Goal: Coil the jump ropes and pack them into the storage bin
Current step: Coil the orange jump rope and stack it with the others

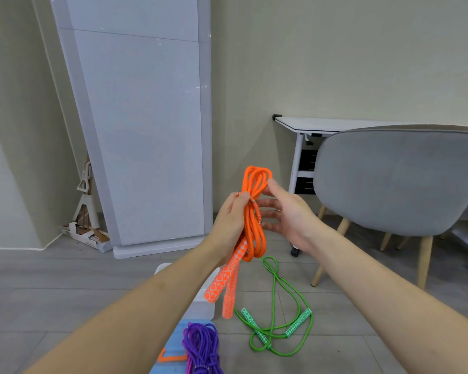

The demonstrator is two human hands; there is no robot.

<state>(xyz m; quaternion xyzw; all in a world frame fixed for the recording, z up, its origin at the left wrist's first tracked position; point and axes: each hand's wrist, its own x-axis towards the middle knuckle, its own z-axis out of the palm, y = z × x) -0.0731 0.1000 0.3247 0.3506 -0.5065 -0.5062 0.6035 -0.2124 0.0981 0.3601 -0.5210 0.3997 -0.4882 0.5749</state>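
My left hand (pixel 231 217) grips a coiled orange jump rope (pixel 254 211) in the air, its loops standing up and its two patterned orange handles (pixel 223 284) hanging below. My right hand (pixel 287 214) is beside the coil with fingers spread, its thumb touching the top loops. A green jump rope (pixel 274 306) lies loose on the floor with two green patterned handles. A coiled purple rope (pixel 200 346) rests on a blue lid (pixel 173 354). The clear storage bin (pixel 203 303) sits on the floor, mostly hidden behind my left forearm.
A grey chair (pixel 397 179) with wooden legs stands at the right, a white desk (pixel 322 125) behind it. A tall white panel (pixel 146 130) leans against the wall at the left, with clutter beside its base. Grey tile floor lies around the ropes.
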